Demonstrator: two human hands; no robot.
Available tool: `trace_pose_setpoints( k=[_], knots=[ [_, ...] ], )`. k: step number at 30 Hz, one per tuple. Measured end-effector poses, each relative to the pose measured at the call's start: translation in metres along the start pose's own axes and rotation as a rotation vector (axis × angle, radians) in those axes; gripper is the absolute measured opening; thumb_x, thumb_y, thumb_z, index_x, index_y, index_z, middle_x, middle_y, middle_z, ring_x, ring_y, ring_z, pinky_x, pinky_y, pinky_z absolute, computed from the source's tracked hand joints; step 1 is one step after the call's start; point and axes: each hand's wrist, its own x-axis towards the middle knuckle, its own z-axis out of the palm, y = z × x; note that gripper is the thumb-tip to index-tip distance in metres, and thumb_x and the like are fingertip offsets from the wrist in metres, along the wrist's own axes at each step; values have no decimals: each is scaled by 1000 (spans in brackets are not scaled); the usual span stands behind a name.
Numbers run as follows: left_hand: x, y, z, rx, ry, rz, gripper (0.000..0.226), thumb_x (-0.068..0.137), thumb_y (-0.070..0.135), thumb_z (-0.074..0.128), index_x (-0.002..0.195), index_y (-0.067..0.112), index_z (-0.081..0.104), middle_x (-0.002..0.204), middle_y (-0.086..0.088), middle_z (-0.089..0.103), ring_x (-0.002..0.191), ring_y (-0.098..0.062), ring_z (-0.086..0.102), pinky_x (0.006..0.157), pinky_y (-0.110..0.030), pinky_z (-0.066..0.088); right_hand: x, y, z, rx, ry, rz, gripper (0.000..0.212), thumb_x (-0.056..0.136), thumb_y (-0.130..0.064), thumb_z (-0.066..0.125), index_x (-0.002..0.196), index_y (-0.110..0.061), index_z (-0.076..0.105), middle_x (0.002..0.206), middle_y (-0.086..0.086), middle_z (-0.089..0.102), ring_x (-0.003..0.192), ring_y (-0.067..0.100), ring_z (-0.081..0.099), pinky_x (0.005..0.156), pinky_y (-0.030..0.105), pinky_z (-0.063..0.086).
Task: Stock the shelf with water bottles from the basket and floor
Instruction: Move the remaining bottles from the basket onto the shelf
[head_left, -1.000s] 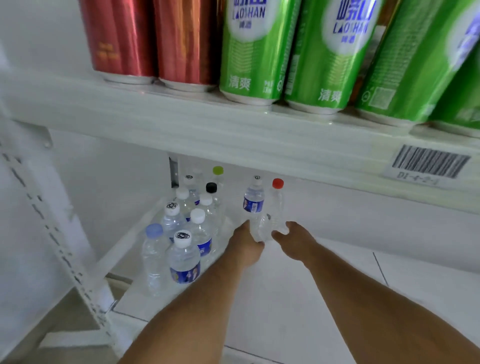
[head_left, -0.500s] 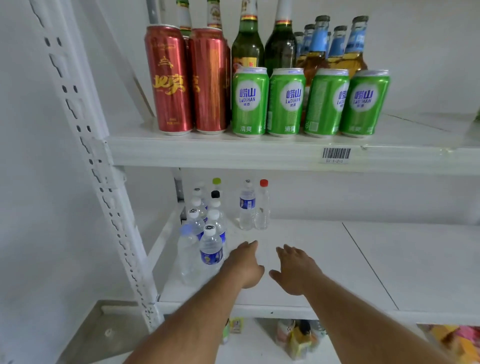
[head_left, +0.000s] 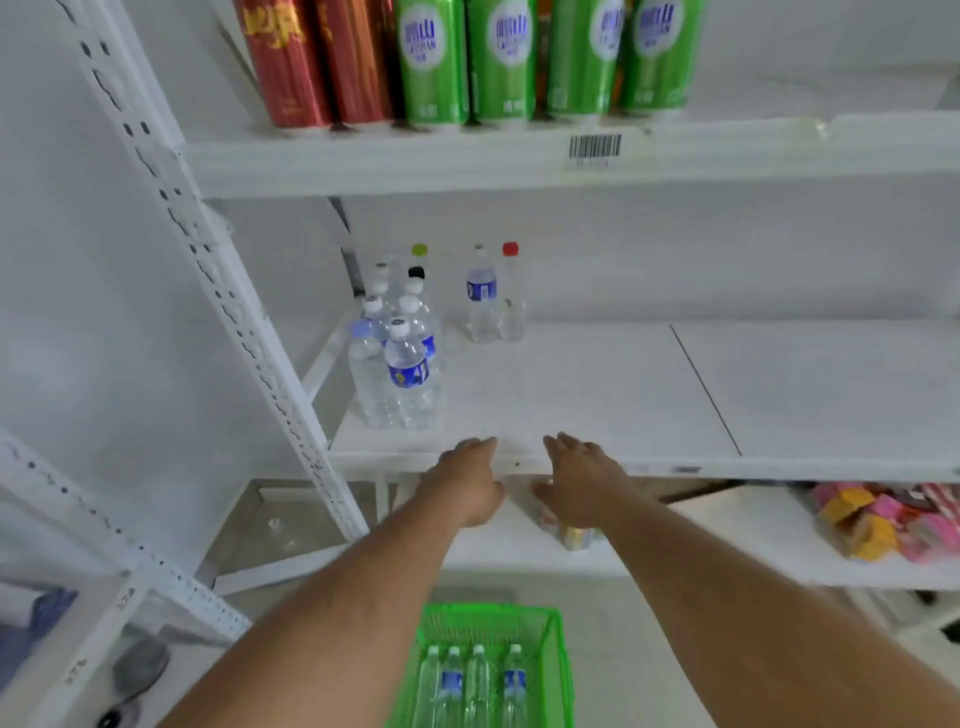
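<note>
Several clear water bottles (head_left: 400, 358) stand clustered at the left end of the white middle shelf (head_left: 597, 395). Two more stand apart behind them: a blue-labelled bottle (head_left: 481, 299) and a red-capped bottle (head_left: 511, 296). My left hand (head_left: 467, 480) and my right hand (head_left: 582, 480) hover side by side at the shelf's front edge, both empty with fingers apart. Below, on the floor between my forearms, a green basket (head_left: 556, 654) holds several lying water bottles (head_left: 475, 680).
Red and green cans (head_left: 467, 57) line the upper shelf, which carries a barcode tag (head_left: 595, 148). A perforated white upright (head_left: 208, 270) rises at the left. Colourful packets (head_left: 883, 519) and small items (head_left: 574, 535) sit on the lower shelf.
Both hands let go of the two rear bottles and drew back from the shelf's depth to its front edge. The view pulled back and tilted down, bringing the basket into sight.
</note>
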Motion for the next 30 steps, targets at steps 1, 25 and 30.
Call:
trace_pose_setpoints(
  k=[1,25,30],
  knots=[
    [-8,0,12,7,-16,7,69,86,35,58,149,25,33,156,-2,34,138,-25,39,111,-39,37,-8,5,10,10,-25,-8,71,93,-52,49,148,-12,31,153,9,37,139,33,35,111,45,35],
    [-59,-188,214,-116,-517,-301,73,90,38,57,154,23,25,157,-8,32,140,-26,37,111,-32,34,-53,-3,256,53,-471,214,73,95,-53,47,153,-14,25,153,8,37,135,31,40,110,39,37],
    [-28,-227,256,-173,-565,-328,73,91,38,59,153,21,26,157,-9,32,139,-25,39,109,-28,34,-23,-1,315,52,-535,258,74,96,-52,46,155,-15,21,154,8,36,137,30,38,111,41,36]
  ],
)
